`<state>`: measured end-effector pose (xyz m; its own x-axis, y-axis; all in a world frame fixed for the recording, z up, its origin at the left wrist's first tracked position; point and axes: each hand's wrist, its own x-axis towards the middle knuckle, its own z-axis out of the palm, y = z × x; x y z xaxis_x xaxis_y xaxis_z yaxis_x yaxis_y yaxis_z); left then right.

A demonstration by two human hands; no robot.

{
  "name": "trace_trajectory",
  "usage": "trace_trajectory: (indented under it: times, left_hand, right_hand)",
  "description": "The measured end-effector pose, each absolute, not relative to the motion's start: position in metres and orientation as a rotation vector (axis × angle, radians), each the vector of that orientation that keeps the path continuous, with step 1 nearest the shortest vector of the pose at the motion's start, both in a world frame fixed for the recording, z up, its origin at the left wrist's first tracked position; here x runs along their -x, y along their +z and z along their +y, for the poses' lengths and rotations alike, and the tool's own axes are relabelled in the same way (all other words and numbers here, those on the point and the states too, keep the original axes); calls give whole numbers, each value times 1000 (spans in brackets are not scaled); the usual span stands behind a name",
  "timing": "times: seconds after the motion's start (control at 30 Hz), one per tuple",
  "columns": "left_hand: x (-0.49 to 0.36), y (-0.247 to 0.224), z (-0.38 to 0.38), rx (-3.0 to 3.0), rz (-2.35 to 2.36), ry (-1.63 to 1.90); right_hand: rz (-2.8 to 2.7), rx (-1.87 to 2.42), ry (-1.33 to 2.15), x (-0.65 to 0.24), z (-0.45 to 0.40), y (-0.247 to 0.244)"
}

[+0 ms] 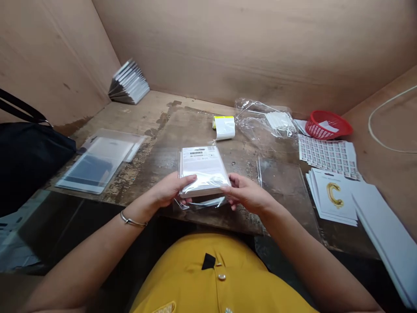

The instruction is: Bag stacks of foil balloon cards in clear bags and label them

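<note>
Between my two hands sits a stack of white printed cards (203,167) in a clear plastic sleeve, near the front edge of the table. My left hand (171,188) grips its left side, thumb on top and fingers partly underneath. On the right side, my right hand (246,191) holds the lower corner, with the thumb at the front edge. Loose clear plastic (211,202) hangs out below the near end of the stack. Small print and a hang hole show at the far end of the top card.
Clear sleeves (100,161) lie at left beside a dark bag (32,152). A label roll (224,127), plastic wrap (254,119) and a red basket (329,124) are behind. Sticker sheets (329,152) and gold-C cards (335,198) lie right; a card bundle (130,82) stands back left.
</note>
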<state>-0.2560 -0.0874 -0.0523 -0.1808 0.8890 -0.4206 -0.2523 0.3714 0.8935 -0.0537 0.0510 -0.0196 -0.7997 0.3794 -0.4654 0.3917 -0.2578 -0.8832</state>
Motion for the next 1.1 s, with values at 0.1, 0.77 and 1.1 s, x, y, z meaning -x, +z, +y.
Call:
trace_trajectory:
  times: [0.1, 0.77, 1.1]
  left_hand:
    - [261, -45, -94, -962, 1909, 1006]
    - [157, -95, -130, -2372, 2151, 389]
    - [159, -93, -127, -2385, 2171, 413]
  right_hand:
    - [2211, -1167, -1883, 50, 47, -34]
    - [3113, -16, 267, 117, 42, -16]
    - [3251, -79, 373, 117, 31, -35]
